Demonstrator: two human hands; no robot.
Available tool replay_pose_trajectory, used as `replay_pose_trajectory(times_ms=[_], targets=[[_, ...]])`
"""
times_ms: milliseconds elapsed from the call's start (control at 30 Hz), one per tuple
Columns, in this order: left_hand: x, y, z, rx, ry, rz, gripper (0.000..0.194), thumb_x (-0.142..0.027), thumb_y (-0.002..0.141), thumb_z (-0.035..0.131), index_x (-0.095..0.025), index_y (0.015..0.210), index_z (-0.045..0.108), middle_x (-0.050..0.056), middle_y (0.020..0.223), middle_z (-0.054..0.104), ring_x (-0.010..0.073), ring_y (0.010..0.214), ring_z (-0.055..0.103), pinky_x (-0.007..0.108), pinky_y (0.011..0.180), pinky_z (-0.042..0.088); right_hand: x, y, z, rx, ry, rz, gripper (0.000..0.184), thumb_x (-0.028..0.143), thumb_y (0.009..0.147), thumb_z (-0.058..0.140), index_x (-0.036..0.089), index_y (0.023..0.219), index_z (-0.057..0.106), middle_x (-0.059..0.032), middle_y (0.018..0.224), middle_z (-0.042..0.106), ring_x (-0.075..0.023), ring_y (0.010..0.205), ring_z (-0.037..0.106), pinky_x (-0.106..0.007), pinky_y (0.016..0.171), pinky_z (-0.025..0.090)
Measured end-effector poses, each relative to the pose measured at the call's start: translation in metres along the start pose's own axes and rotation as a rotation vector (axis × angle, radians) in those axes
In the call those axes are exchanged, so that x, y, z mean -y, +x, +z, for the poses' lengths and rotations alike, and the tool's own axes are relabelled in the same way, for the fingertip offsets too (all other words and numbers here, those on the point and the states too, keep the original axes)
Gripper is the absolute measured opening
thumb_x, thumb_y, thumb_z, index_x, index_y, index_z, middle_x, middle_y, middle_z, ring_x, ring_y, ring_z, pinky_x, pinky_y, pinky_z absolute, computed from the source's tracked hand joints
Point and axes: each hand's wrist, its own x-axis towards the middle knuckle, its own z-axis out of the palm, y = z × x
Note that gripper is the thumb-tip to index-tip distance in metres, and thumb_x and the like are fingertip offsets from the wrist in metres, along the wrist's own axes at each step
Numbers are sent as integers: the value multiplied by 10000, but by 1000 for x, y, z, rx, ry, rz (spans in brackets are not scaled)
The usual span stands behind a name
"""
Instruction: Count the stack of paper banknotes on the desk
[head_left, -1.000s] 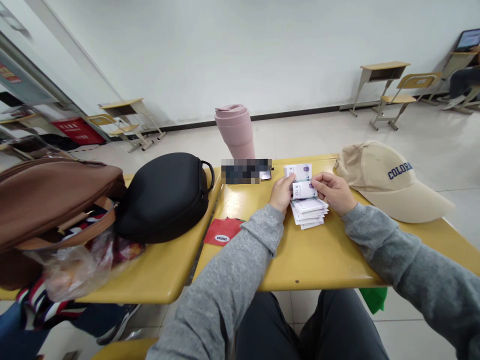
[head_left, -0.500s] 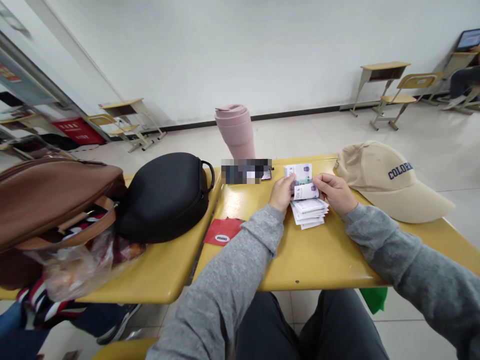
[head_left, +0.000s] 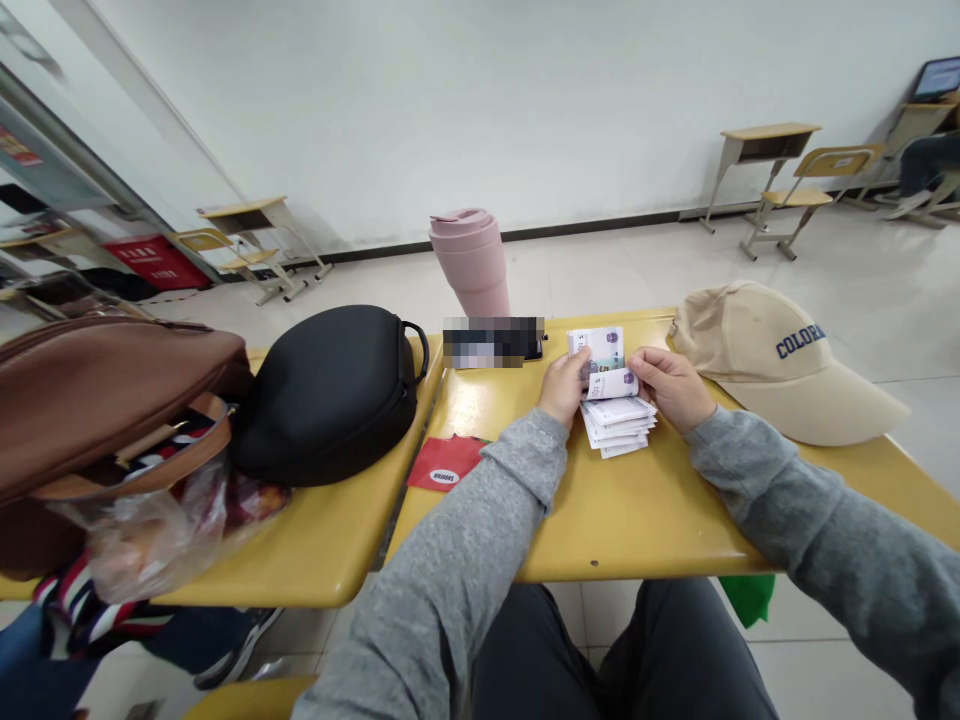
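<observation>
Person seated at a yellow desk [head_left: 592, 520], both forearms in grey sleeves reaching over it. Stack of printed notes [head_left: 604, 343] is held above the desk's middle, between the two hands; faces white with purple and green print. Left hand [head_left: 562, 388] grasps the stack at its left side, thumb laid over the front. Right hand [head_left: 673, 388] is at the opposite side, thumb and forefinger brought together at the upper right edge of a folded-over portion; it appears to be pinching that edge, though the contact is too small in view to be certain how many sheets are caught. Below the fold the lower ends hang fanned in uneven layers toward the person. Right of the right hand: a beige cap [head_left: 765, 350], brim pointing right (dark blue lettering on its front begins COLOR). Near the left forearm: a red packet [head_left: 444, 465] with a white oval label, flat on the desk, its right end partly covered by the sleeve. At the far edge stands a pink tumbler [head_left: 471, 262]; before it, a dark object [head_left: 538, 348], mostly pixelated. On the adjoining desk to the left: black case [head_left: 330, 390] with a side handle, brown bag [head_left: 135, 380], clear plastic bag [head_left: 142, 545].
</observation>
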Motion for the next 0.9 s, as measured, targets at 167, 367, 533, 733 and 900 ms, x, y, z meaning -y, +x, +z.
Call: replay_pose_trajectory(times_ms=[167,367,533,733,900], targets=[[1,0,0,5,3,23,266,-369,692,675,-124,779,617,46,668,659,170,641,634,297,651,483,1,-1,0,31,4,-1,397,527,772,583,191,576,504,35,433,456,-79,389,335,-242,406,244],[2,3,1,-10,-16,27,268,-346,691,685,-102,792,637,81,737,681,189,708,645,363,775,485,5,0,2,62,37,1,434,563,784,528,180,580,543,-22,521,587,-80,393,332,-250,404,239],[2,2,1,-11,-28,24,236,-310,687,691,-104,791,637,80,729,681,180,670,643,371,780,484,2,2,2,-17,-78,21,399,522,723,627,172,559,528,12,483,528,-63,409,311,-232,404,218],[7,4,-2,40,-14,28,236,-268,668,681,-112,842,646,83,765,697,183,694,647,357,763,485,0,4,-1,-160,-159,51,370,505,657,689,173,608,532,11,525,562,-84,468,435,-235,473,327],[7,4,-2,47,6,33,241,-226,630,699,-121,843,656,80,802,702,179,720,647,345,767,478,0,4,-1,-163,-173,55,379,523,665,672,174,618,532,7,521,562,-94,473,443,-238,465,332]])
